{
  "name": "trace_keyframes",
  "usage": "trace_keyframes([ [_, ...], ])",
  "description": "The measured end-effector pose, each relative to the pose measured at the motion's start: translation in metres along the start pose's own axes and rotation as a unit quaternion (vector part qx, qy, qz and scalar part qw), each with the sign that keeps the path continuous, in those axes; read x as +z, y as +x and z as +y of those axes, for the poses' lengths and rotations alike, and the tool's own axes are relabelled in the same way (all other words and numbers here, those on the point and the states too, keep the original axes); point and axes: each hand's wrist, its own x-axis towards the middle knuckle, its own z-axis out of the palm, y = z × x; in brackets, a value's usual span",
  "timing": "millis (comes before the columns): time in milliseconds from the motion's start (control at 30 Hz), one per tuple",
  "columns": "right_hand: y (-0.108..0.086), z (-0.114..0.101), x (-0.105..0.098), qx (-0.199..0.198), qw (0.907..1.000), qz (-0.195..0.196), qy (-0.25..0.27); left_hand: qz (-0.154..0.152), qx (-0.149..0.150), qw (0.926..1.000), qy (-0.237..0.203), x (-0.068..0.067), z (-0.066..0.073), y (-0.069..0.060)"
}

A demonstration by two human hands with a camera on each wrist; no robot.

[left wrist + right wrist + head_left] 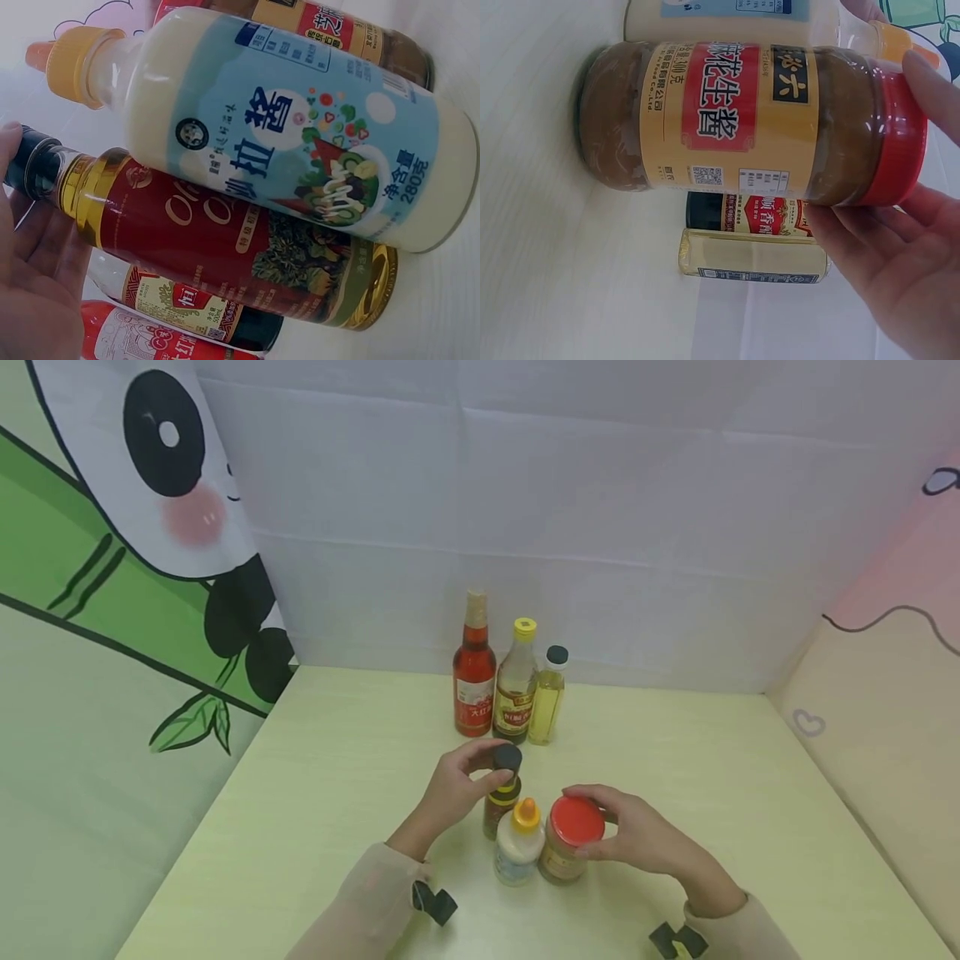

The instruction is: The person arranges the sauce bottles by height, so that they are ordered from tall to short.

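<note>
My left hand (455, 787) holds the olive oil bottle (493, 817) by its black cap (507, 757), thumb on one side and fingers on the other. In the left wrist view, the bottle's dark red label (191, 217) faces the camera. With my right hand (639, 833) I grip the red lid (577, 821) of a peanut butter jar (727, 120), brown inside with a yellow and red label. Between the two stands a salad dressing bottle (517, 853) with an orange cap, beside the jar and untouched by either hand. All three stand upright, close together.
Behind them, a red bottle (474, 697), a yellow-capped vinegar bottle (514, 700) and a dark-capped bottle of yellow oil (547, 703) stand in a row. They stand on a pale yellow table (360, 735), with a white cloth (600, 527) behind and printed cloths at both sides.
</note>
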Motion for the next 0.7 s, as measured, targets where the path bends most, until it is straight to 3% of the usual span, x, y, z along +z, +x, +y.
trace_keyframes([
  [333,0.0011,-0.0009,-0.0024,0.003,1.0000,-0.007,-0.004,0.001,0.002,1.0000,-0.008,0.0004,-0.0005,0.0013],
  [700,0.0017,0.0024,-0.0009,-0.007,0.9999,-0.007,-0.003,0.016,-0.044,0.9989,-0.010,0.0017,0.0051,0.0051],
])
